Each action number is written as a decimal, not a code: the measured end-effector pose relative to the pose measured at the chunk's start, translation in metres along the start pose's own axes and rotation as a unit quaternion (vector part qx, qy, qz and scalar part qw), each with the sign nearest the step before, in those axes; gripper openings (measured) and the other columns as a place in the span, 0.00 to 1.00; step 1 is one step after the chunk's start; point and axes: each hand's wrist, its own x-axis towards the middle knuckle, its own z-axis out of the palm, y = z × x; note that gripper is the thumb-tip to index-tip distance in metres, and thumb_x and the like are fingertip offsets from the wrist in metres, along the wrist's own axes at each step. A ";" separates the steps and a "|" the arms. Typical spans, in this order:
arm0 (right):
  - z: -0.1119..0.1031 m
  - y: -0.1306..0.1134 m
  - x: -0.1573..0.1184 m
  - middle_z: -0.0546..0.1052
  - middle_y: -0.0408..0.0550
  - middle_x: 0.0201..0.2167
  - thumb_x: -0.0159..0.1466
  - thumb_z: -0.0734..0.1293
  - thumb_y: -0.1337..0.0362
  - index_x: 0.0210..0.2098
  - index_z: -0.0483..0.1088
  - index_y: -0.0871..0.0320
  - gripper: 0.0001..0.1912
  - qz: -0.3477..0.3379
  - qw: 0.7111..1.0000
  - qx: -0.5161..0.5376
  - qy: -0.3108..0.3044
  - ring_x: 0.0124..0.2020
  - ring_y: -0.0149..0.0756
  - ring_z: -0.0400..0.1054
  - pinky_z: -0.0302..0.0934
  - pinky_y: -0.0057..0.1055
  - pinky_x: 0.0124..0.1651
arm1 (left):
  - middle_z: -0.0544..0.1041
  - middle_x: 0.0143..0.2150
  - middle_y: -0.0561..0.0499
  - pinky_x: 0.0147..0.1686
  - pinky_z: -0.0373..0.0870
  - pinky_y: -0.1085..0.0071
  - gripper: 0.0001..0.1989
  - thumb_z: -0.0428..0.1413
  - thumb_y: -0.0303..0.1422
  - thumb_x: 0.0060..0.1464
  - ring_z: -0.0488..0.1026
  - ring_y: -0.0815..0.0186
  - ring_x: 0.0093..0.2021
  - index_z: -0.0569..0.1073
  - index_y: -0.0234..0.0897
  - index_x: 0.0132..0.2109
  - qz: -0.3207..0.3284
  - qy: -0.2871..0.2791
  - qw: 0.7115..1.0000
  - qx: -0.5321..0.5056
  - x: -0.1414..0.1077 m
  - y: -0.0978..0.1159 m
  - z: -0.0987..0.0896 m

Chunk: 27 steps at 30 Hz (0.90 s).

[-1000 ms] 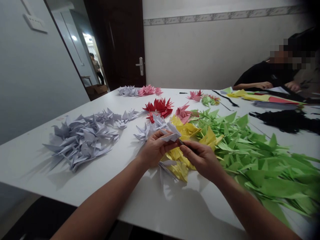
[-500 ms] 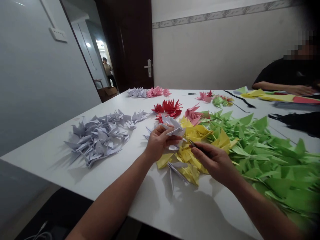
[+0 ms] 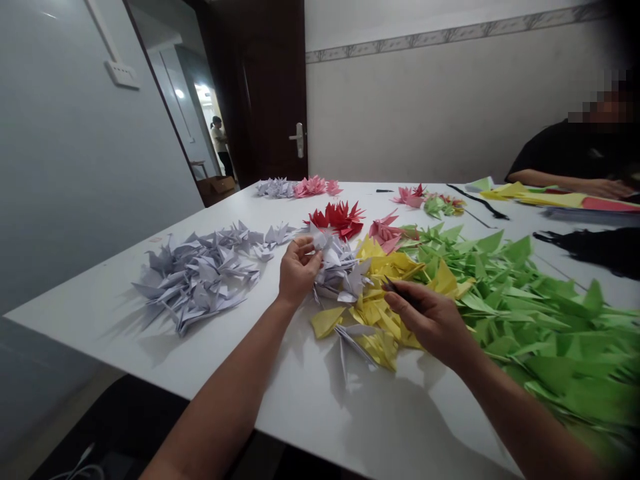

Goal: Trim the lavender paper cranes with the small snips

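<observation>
Left hand [image 3: 299,272] released the paper crane [image 3: 337,265], grip spread; right hand [image 3: 425,323] pinches a dark tool [image 3: 397,291].

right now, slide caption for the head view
Left hand beside pale paper cranes, right hand pinching a dark tool over yellow cranes

Pale lilac origami cranes [image 3: 195,283]

On the desk [image 3: 300,420] in front of me, a heap of paper cranes [image 3: 195,280] lies to the left and a bigger heap [image 3: 530,327] to the right, with a smaller pile [image 3: 340,270] between them (just beside my left fingers [image 3: 303,257]). Further back, more cranes [image 3: 295,188] sit near the far edge, and a seated person [image 3: 575,153] is behind the bigger heap.
</observation>
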 end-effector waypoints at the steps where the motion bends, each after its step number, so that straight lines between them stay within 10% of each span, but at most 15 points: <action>1: 0.000 0.000 0.000 0.73 0.47 0.25 0.59 0.66 0.52 0.38 0.75 0.61 0.18 0.001 1.000 0.002 0.000 0.23 0.30 0.61 0.52 0.26 0.20 | 0.75 0.36 0.51 0.28 0.74 0.74 0.19 0.63 0.33 0.41 0.74 0.71 0.29 0.69 0.35 0.42 0.000 -0.004 1.000 0.012 0.000 -0.001 0.000; 8: 0.001 0.002 0.000 0.74 0.48 0.26 0.58 0.67 0.52 0.38 0.75 0.61 0.18 0.007 1.000 0.014 -0.004 0.23 0.31 0.62 0.52 0.26 0.20 | 0.77 0.42 0.46 0.26 0.71 0.76 0.12 0.56 0.31 0.48 0.76 0.70 0.30 0.73 0.35 0.42 0.083 -0.002 0.986 0.146 0.002 0.000 -0.005; 14: 0.000 0.002 -0.001 0.73 0.47 0.25 0.58 0.67 0.52 0.37 0.75 0.60 0.18 0.005 1.000 0.016 -0.008 0.22 0.30 0.61 0.52 0.26 0.20 | 0.77 0.42 0.44 0.37 0.73 0.69 0.11 0.52 0.26 0.48 0.74 0.62 0.43 0.75 0.35 0.40 0.187 0.133 0.920 0.317 0.032 0.000 -0.045; 19: 0.001 0.004 -0.002 0.71 0.46 0.23 0.57 0.68 0.51 0.39 0.75 0.61 0.19 0.018 1.000 0.012 -0.015 0.21 0.29 0.59 0.52 0.26 0.20 | 0.73 0.52 0.40 0.59 0.61 0.57 0.19 0.49 0.21 0.47 0.68 0.55 0.56 0.76 0.32 0.46 0.067 0.136 0.825 0.544 0.050 -0.017 -0.077; 27: 0.001 0.002 -0.003 0.69 0.44 0.22 0.58 0.67 0.51 0.37 0.75 0.60 0.18 0.015 1.000 0.005 -0.025 0.20 0.28 0.57 0.51 0.25 0.20 | 0.65 0.62 0.41 0.60 0.57 0.48 0.21 0.54 0.25 0.46 0.52 0.43 0.66 0.75 0.36 0.49 -0.033 0.090 0.791 0.604 0.043 -0.043 -0.081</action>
